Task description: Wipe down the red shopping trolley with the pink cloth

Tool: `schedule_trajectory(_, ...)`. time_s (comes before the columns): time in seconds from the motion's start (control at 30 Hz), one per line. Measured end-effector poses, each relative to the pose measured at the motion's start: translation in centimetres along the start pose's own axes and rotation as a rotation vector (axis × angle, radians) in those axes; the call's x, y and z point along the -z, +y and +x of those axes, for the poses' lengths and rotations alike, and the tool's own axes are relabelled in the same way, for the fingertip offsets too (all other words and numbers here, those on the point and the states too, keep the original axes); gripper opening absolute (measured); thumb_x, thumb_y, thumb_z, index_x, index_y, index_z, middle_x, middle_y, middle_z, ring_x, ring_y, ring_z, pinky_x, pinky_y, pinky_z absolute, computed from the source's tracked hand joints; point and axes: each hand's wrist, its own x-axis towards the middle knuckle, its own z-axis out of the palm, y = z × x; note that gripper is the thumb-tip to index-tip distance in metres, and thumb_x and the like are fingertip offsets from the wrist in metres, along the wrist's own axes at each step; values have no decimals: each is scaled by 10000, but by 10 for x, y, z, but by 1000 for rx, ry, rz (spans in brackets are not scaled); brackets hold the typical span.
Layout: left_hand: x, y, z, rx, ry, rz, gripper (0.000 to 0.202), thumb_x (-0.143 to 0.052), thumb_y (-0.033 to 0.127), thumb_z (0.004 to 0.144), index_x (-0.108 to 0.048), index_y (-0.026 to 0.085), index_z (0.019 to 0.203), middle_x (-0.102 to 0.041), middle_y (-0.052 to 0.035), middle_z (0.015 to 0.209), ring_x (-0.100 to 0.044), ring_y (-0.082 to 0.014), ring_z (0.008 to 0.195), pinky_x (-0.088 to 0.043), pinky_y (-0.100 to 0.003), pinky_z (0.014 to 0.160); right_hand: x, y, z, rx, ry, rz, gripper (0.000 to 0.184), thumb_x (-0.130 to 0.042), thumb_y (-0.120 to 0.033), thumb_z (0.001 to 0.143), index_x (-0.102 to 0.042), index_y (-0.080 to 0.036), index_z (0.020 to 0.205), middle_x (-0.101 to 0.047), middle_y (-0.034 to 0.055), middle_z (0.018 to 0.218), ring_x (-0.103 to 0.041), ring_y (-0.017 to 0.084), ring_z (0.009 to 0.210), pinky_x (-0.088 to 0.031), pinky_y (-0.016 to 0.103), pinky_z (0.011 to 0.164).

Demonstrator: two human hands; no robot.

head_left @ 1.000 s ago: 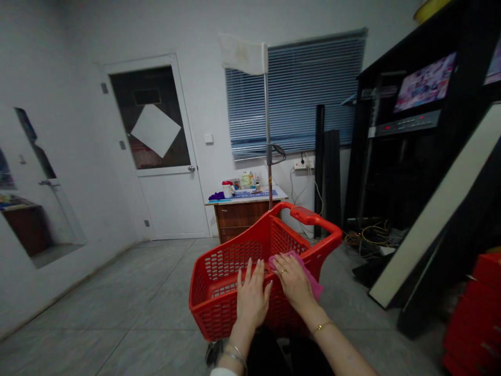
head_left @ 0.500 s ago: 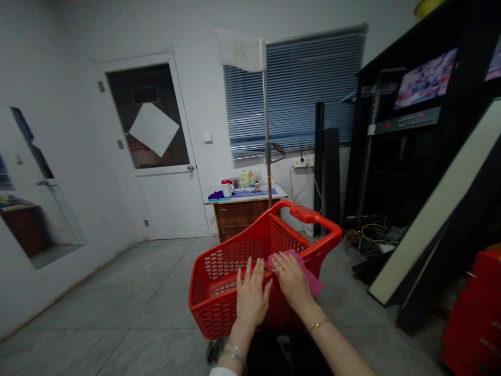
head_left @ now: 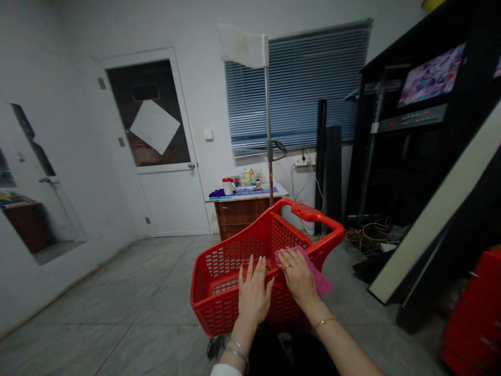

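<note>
A red plastic shopping cart [head_left: 219, 313] stands before me, its basket walls pierced with rows of holes. Across the cart's near rim lies my left hand [head_left: 254, 290], fingers stretched and spread, holding nothing. Under my right hand [head_left: 299, 277] is a pink cloth [head_left: 321, 282], pressed to the near rim close to the handle end. The cloth's loose end hangs out past the hand on the right. The palm side of both hands is hidden. The cart's red handle [head_left: 332, 230] rises beyond my right hand.
Behind the cart stands a wooden desk [head_left: 245, 213] with containers on it. A pole [head_left: 268, 115] bearing a white flag-shaped panel rises there. Leaning boards [head_left: 426, 230], tangled cables [head_left: 370, 230] and red boxes [head_left: 473, 308] are at right. A white door [head_left: 172, 203] is at left.
My right hand has slid a little to the right along the rim with the pink cloth, toward the handle. My left hand stays on the rim. The view has shifted slightly.
</note>
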Motion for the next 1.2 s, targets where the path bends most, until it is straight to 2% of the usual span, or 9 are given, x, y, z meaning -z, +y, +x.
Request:
schedule_trajectory(0.1,1,-3,0,-1,-3,-3,553,-402,377,988,-295,255,1517,-442,-33,1520,-296,-248,1457,-316,-539,1152,12,23,4,65,-71,43,337,-452,-211,970,-645,-208,1247,-674,69,1256,-595,220,1181,-403,439,1083)
schedule_trajectory(0.27,-2,0,0,15,-5,-21,557,-394,386,990,-280,267,1522,-434,-19,1524,-269,-242,1469,-298,-545,1162,27,87,19,-178,78,-30,346,-424,-309,988,-685,-179,1175,-690,106,1215,-593,252,1188,-409,479,1070)
schedule_trajectory(0.37,-4,3,0,25,2,-18,572,-411,387,983,-269,279,1526,-446,-28,1517,-283,-250,1463,-302,-545,1158,13,60,13,-267,123,-63,336,-428,-273,981,-694,-157,1151,-694,129,1196,-576,272,1208,-372,520,1089)
schedule_trajectory(0.53,-4,-3,-2,-7,18,14,594,-434,376,976,-249,274,1532,-464,-40,1507,-306,-247,1453,-309,-525,1160,-2,-3,0,10,-69,56,321,-472,-188,954,-666,-202,1209,-687,77,1229,-596,227,1175,-372,446,1103)
schedule_trajectory(0.77,-6,-3,0,8,8,-4,596,-426,381,978,-239,277,1534,-453,-37,1514,-274,-250,1466,-307,-547,1157,24,75,21,-152,12,-29,359,-407,-318,995,-694,-176,1158,-702,114,1186,-619,250,1142,-417,476,1053)
schedule_trajectory(0.87,-6,0,0,14,17,-3,602,-435,387,973,-242,282,1534,-461,-44,1507,-294,-257,1458,-307,-551,1154,11,46,15,-198,71,-75,339,-414,-263,986,-699,-154,1133,-704,129,1174,-603,263,1165,-393,499,1073)
schedule_trajectory(0.97,-3,-1,0,6,11,5,583,-424,366,977,-259,282,1529,-464,-44,1505,-312,-256,1450,-312,-544,1153,-4,-8,3,-59,0,-5,320,-438,-183,965,-685,-184,1170,-702,90,1193,-607,236,1157,-389,457,1086)
schedule_trajectory(1.03,-2,-3,0,-4,6,10,571,-419,357,979,-271,284,1526,-464,-37,1505,-319,-252,1447,-323,-533,1150,-5,-22,0,28,-64,52,325,-453,-173,960,-672,-204,1198,-698,64,1208,-615,224,1143,-400,433,1079)
schedule_trajectory(1.2,-2,-5,0,-3,-8,-18,545,-390,371,991,-294,270,1518,-439,-24,1522,-278,-246,1465,-300,-537,1162,21,46,14,-23,-56,23,329,-432,-256,988,-668,-208,1213,-692,75,1219,-624,226,1135,-413,441,1064)
